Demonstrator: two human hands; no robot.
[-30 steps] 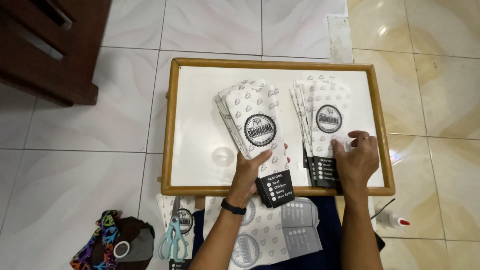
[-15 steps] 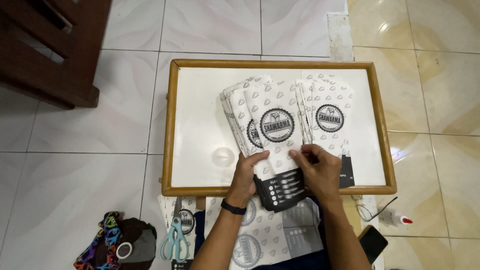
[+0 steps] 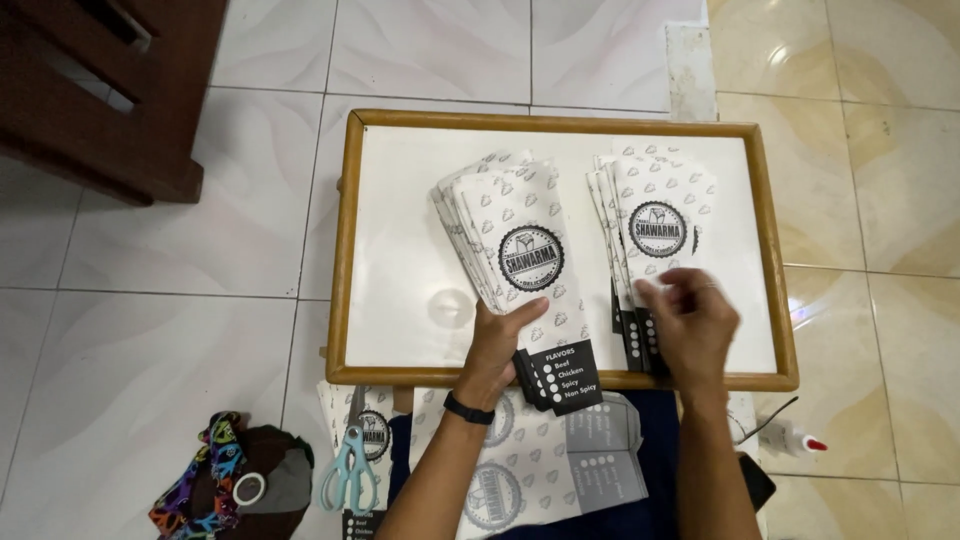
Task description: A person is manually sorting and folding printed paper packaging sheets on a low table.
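Note:
A fanned stack of white printed paper sleeves with black bottom bands lies on a white tray with a wooden frame. My left hand grips this stack at its lower edge, thumb on top. To the right lies a second stack of the same sleeves. My right hand rests over that stack's lower end, fingers blurred and spread, touching the top sleeve.
More printed sleeves lie flat on my lap below the tray. Light blue scissors sit at the lower left beside a colourful strap and a tape roll. A small glue bottle lies right. Dark wooden furniture stands at top left.
My right hand has left the left stack and moved right onto the second stack. The left stack stays in my left hand, shifted slightly left.

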